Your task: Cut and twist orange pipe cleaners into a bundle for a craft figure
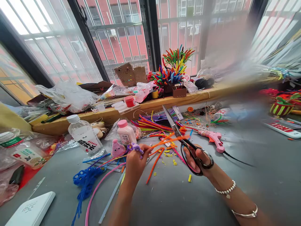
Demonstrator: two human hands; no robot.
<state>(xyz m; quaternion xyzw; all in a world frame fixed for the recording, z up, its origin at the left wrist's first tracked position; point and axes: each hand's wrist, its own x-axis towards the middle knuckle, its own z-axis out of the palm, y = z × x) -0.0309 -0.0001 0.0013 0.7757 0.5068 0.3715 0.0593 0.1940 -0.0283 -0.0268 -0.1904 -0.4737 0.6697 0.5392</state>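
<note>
The location is a craft work area beside barred windows (119,34), indicated by a gray counter (178,201) carrying a pink glue gun (213,136), scissors (175,127), loose pipe cleaners (155,164) and small yellow clippings (174,162).

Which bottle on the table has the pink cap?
The small bottle nearest the left hand; the large water bottle, further left, has a white cap.
</note>
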